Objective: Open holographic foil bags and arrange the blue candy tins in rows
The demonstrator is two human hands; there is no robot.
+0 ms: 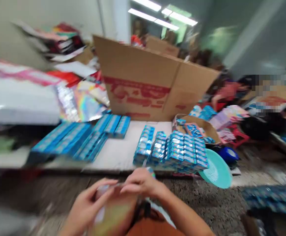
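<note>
Translucent film point(103, 190), blurred, is pinched between the left hand point(90, 203) and right hand point(143, 182), near 6 o'clock in view. From them, shiny blue packs point(177, 150) stand on the white worktop point(118, 150) toward 2 o'clock, with a cardboard carton point(138, 88) toward 12 o'clock.

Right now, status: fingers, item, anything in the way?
Left fingers curled around pale item, too blurred to identify. Right fingers bent alongside, grip unclear. Blue packs in rows just ahead.
</note>
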